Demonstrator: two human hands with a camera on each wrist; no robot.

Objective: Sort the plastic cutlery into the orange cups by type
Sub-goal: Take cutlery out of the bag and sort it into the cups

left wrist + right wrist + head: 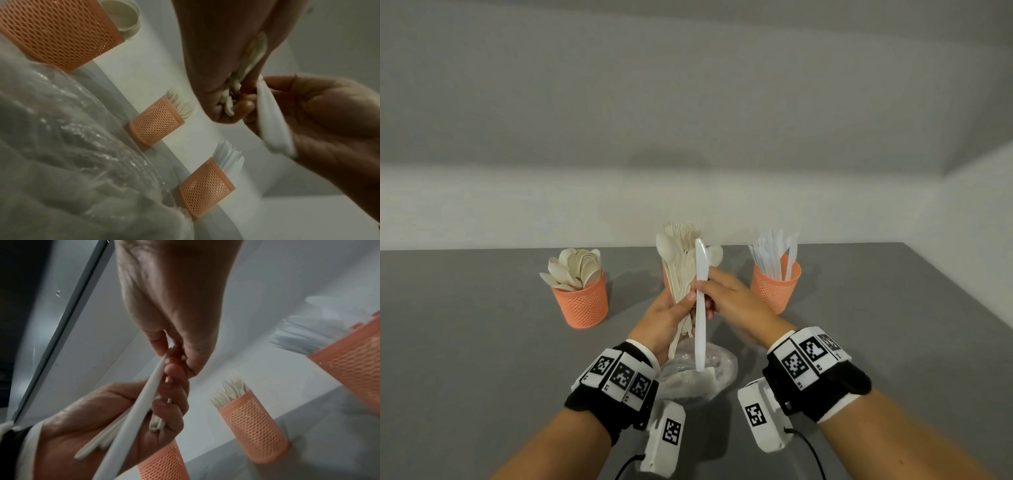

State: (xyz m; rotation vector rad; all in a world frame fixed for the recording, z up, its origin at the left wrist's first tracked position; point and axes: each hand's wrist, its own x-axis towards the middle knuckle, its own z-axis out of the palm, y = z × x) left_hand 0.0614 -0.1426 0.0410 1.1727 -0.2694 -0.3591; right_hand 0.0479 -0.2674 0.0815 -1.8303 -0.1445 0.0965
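Together, our hands worked above the grey table (482, 342): our left hand (664, 318) gripped a bundle of cream cutlery (681, 270), while our right hand (729, 298) pinched a white knife (700, 308) upright beside it, before three orange cups (582, 301).

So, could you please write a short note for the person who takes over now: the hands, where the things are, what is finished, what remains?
Left hand: grips a mixed bundle of cream plastic spoons and forks.
Right hand: pinches one white plastic knife, upright, beside the bundle.
Three orange mesh cups on the grey table: left cup holds cream spoons, middle cup holds cream forks, right cup holds white knives.
A clear plastic bag lies under the hands.
Done: much cutlery is sorted.
Left: put this knife in the right cup, then sort the bundle.
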